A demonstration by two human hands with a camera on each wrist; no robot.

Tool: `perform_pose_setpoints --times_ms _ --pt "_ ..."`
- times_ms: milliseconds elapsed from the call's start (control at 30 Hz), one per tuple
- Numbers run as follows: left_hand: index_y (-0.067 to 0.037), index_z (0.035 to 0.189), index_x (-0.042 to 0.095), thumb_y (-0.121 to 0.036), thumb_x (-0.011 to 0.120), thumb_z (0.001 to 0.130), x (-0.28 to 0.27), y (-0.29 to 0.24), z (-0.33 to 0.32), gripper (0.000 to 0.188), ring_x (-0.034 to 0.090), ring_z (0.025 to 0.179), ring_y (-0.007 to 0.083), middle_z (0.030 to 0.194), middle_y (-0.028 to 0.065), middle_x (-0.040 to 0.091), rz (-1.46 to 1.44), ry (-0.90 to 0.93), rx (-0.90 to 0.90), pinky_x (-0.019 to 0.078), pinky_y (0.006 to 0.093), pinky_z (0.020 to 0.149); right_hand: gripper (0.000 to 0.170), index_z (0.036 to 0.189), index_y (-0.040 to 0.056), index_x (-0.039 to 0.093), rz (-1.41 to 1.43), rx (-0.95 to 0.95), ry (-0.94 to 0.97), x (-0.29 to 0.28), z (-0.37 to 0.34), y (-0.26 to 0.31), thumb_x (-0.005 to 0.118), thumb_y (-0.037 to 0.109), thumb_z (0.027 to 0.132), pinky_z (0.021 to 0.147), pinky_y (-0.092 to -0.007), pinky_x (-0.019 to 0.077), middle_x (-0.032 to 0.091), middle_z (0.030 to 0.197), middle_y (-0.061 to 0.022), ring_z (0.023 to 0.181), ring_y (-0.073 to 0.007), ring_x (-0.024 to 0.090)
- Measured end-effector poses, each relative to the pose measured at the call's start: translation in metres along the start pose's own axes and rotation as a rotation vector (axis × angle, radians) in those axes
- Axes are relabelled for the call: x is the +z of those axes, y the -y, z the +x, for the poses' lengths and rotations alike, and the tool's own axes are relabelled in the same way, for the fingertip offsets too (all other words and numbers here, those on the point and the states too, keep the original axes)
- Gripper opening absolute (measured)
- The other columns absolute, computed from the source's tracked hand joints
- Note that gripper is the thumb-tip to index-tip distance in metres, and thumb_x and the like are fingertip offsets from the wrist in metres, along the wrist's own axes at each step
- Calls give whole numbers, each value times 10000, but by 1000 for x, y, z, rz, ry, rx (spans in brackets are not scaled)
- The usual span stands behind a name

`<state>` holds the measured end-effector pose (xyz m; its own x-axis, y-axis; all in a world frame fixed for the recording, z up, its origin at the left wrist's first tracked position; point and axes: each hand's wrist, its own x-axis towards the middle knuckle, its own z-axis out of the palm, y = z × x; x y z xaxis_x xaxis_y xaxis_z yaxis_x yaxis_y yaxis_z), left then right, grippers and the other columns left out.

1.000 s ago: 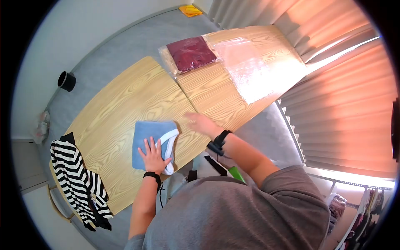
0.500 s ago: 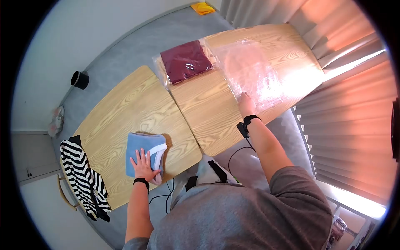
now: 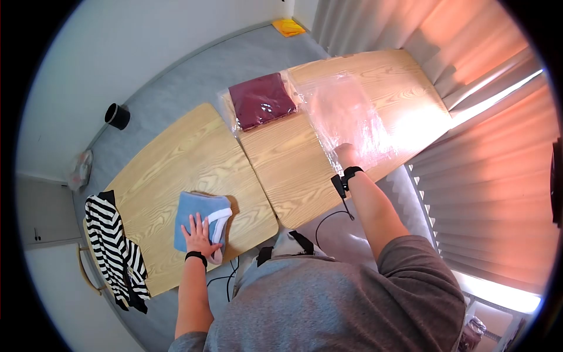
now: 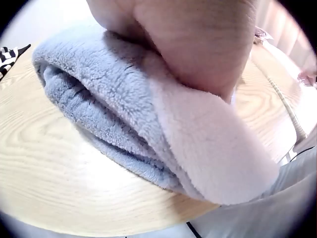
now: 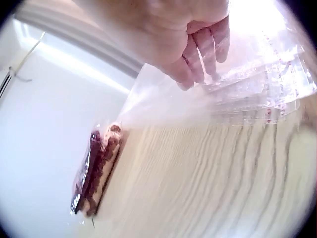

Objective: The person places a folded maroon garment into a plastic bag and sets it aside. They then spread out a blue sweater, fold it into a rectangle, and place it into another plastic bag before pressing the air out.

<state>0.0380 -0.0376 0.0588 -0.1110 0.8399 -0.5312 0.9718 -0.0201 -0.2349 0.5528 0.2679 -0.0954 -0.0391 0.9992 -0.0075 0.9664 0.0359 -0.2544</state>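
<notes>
A folded light-blue fleece cloth (image 3: 189,204) with a white border lies near the front edge of the table (image 3: 193,152). On top of it my left hand (image 3: 198,239) rests with fingers spread. The left wrist view shows the thick fleece folds (image 4: 114,74) from the side, the heel of the hand over them. Farther right, my right hand (image 3: 347,154) is over the near end of flat clear plastic bags (image 3: 343,111). Seen from the right wrist, its loosely bent fingers (image 5: 203,54) have their tips at the layered bags (image 5: 247,94); the thumb is hidden.
A maroon folded garment (image 3: 261,101) in clear plastic lies behind the bags, to their left. At the table's left end lies a black-and-white striped garment (image 3: 114,246). A black bin (image 3: 117,116) stands on the floor beyond; curtains (image 3: 492,176) hang at the right.
My right hand has moved from beside the fleece cloth rightward to the near end of the clear bags. My left hand has stayed on the cloth.
</notes>
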Motion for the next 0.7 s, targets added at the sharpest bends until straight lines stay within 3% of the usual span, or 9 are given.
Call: perform_pose_setpoints --times_ms 33,100,233,400,500,533,600,633,700 --pt "-130 1492 193 -682 655 646 1 0 0 1112 9 1436 339 1561 131 70 0 2 1 69 635 1085 204 870 41 659 0 -12 -2 -15 0 13 648 206 750 787 -424 513 670 902 -173 883 -338 644" --pt "-136 1493 191 -682 659 642 3 0 0 1114 10 1437 334 1562 128 69 -4 3 -3 73 635 1084 246 915 41 654 291 454 67 -66 -12 48 676 208 736 767 -417 515 668 896 -181 872 -328 649" --pt "-121 1491 187 -672 677 627 6 0 2 1136 13 1437 339 1560 138 73 -10 -18 0 80 638 1080 300 861 -14 673 236 81 11 -76 -15 41 658 273 776 685 -397 504 676 832 -176 740 -320 639" --pt "-148 1498 165 -689 655 642 7 -2 2 1125 15 1438 326 1565 116 70 17 -3 -15 82 635 1082 234 887 -3 683 770 284 -106 -49 9 5 614 215 838 650 -337 485 669 796 -119 708 -229 621" --pt "-108 1489 188 -659 694 617 17 5 4 1149 13 1437 349 1560 147 74 -50 -62 14 75 642 1079 235 914 5 687 897 318 -91 -108 -4 38 614 220 852 678 -293 465 639 738 -64 708 -127 575" --pt "-110 1489 190 -644 703 617 16 5 5 1143 20 1436 352 1560 147 75 -69 -74 24 77 644 1078 231 937 20 688 836 381 17 -134 -7 57 626 227 855 674 -277 455 674 1018 -94 724 -122 563" --pt "-111 1486 198 -614 722 614 20 7 3 1135 38 1435 360 1558 151 82 -114 -97 43 82 649 1076 228 974 45 681 973 146 -37 -155 -20 84 614 243 883 936 -279 390 231 1525 -168 1206 -177 475" --pt "-112 1484 203 -599 732 610 22 8 4 1131 48 1433 364 1557 154 88 -140 -115 51 85 651 1075 216 987 46 679 1102 51 -4 -167 -29 103 605 226 894 1046 -305 290 239 1513 -203 1369 -199 294" --pt "-113 1478 216 -585 741 604 25 11 2 1124 69 1430 369 1551 165 107 -178 -164 70 95 659 1069 169 940 15 660 1258 -67 30 -188 -50 158 569 155 914 1073 -328 260 219 1523 -192 1385 -200 264"
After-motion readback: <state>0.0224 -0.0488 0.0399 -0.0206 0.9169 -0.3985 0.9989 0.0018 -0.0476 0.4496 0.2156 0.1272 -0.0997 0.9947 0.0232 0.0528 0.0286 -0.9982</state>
